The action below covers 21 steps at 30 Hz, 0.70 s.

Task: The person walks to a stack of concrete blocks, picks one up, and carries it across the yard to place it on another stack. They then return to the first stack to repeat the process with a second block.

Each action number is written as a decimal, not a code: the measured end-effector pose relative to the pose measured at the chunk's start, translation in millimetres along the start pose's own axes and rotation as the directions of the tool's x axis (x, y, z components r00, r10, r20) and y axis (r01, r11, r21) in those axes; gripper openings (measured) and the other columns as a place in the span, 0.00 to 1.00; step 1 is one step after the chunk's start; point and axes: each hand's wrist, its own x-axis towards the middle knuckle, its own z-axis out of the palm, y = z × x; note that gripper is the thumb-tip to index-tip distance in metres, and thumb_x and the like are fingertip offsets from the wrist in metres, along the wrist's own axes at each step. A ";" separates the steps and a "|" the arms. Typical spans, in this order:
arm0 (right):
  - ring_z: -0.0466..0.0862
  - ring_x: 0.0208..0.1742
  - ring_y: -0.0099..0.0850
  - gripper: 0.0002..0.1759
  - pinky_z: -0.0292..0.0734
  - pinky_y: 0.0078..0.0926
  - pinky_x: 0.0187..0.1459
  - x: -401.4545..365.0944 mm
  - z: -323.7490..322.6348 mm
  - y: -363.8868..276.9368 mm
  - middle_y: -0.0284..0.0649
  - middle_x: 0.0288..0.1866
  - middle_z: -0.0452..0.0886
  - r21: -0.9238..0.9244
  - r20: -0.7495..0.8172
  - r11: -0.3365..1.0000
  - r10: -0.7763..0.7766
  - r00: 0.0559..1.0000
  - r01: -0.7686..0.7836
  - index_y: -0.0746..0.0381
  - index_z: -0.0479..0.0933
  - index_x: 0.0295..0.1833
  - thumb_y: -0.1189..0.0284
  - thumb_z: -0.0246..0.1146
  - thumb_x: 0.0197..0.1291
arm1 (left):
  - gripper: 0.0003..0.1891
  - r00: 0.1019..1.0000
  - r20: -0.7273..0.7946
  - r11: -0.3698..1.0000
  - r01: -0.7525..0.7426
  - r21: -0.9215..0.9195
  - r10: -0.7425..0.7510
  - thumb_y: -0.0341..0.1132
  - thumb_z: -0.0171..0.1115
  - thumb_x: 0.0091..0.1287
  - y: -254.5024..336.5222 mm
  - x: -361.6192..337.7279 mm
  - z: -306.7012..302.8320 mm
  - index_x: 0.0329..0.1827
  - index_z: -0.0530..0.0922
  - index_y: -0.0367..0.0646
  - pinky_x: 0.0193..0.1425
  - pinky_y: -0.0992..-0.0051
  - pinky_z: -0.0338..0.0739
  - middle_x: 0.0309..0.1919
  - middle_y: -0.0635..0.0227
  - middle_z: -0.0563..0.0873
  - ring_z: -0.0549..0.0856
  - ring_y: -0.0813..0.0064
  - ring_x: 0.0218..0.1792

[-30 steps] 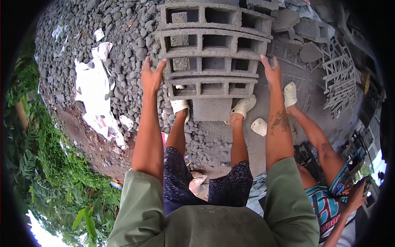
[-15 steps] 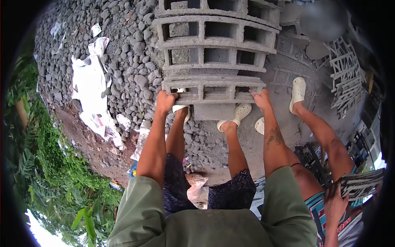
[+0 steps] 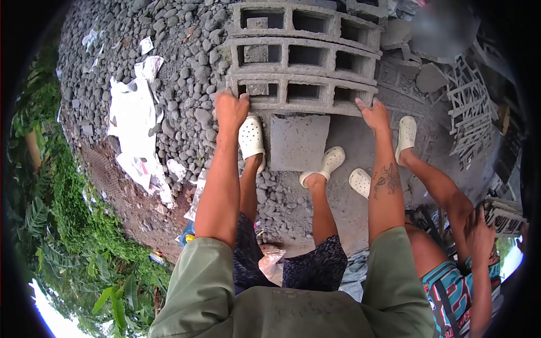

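Note:
A grey hollow concrete block (image 3: 306,104) with three openings is the nearest of a row of similar blocks. My left hand (image 3: 231,111) is closed round its left end, fingers partly hidden behind the edge. At the right end, my right hand (image 3: 375,115) grips the corner, with thumb and a finger showing at the edge. Directly beyond it, touching or almost touching, lies another hollow block (image 3: 332,58). A flat grey slab (image 3: 298,143) lies on the ground between my feet, close to the near side of the held block.
Rounded stones (image 3: 186,73) cover the ground at left, with a white torn sack (image 3: 132,115) on them. At right, a co-worker's hand (image 3: 480,234) is at another concrete block (image 3: 504,216). A pile of lattice-like pieces (image 3: 470,107) and broken concrete chunks (image 3: 431,78) lie farther right.
My hands have moved forward, away from my body, with the block, closing the gap to the row beyond. More of the flat slab shows. The co-worker's block has shifted up and right in view.

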 end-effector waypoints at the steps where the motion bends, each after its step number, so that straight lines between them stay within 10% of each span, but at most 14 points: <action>1: 0.80 0.45 0.41 0.25 0.71 0.33 0.45 5.3 8.7 6.7 0.56 0.39 0.79 -0.004 -0.002 1.000 0.002 1.000 -0.002 0.73 0.76 0.41 0.59 0.65 0.47 | 0.18 1.000 0.002 1.000 0.000 -0.005 0.000 0.36 0.59 0.47 2.0 1.8 1.8 0.30 0.74 0.23 0.46 0.57 0.72 0.30 0.36 0.78 0.79 0.43 0.36; 4: 0.78 0.45 0.38 0.25 0.70 0.31 0.47 7.1 3.7 -0.5 0.53 0.41 0.79 0.296 0.226 0.938 0.115 0.967 -0.181 0.74 0.73 0.45 0.65 0.66 0.48 | 0.18 0.936 0.240 0.965 0.264 -0.001 -0.256 0.37 0.58 0.50 3.7 16.7 1.8 0.32 0.76 0.25 0.49 0.59 0.71 0.35 0.35 0.78 0.78 0.43 0.42; 11: 0.77 0.41 0.33 0.25 0.71 0.31 0.44 9.3 -14.4 0.1 0.46 0.39 0.78 0.430 0.321 0.890 0.006 0.947 -0.151 0.74 0.72 0.42 0.67 0.70 0.44 | 0.19 0.965 0.235 0.982 0.147 -0.122 -0.115 0.39 0.59 0.55 -12.3 11.9 12.3 0.35 0.73 0.25 0.48 0.58 0.71 0.36 0.37 0.78 0.78 0.43 0.43; 13: 0.79 0.36 0.37 0.24 0.72 0.31 0.42 9.8 -10.5 -1.7 0.47 0.35 0.80 0.342 0.243 0.932 0.031 0.969 -0.116 0.72 0.74 0.38 0.63 0.70 0.43 | 0.19 0.953 0.267 0.977 0.181 -0.113 -0.146 0.38 0.60 0.55 -5.5 7.1 6.2 0.36 0.73 0.25 0.49 0.59 0.70 0.37 0.38 0.78 0.78 0.43 0.42; 16: 0.81 0.35 0.45 0.23 0.73 0.33 0.42 -0.3 -27.0 -26.1 0.51 0.32 0.81 -0.107 0.056 0.988 0.115 0.992 -0.109 0.70 0.77 0.38 0.61 0.70 0.43 | 0.18 0.978 -0.170 0.991 -0.116 0.061 0.125 0.39 0.65 0.51 0.2 -6.7 1.6 0.33 0.76 0.30 0.42 0.61 0.72 0.31 0.45 0.79 0.79 0.48 0.34; 21: 0.80 0.42 0.49 0.23 0.74 0.38 0.44 -5.9 -6.3 -9.6 0.56 0.36 0.79 -0.055 -0.210 0.998 0.000 0.978 -0.012 0.68 0.78 0.44 0.62 0.67 0.46 | 0.17 0.977 -0.208 0.998 0.056 0.040 -0.046 0.39 0.66 0.48 17.3 -17.9 -15.5 0.38 0.81 0.39 0.42 0.63 0.73 0.33 0.48 0.80 0.80 0.53 0.35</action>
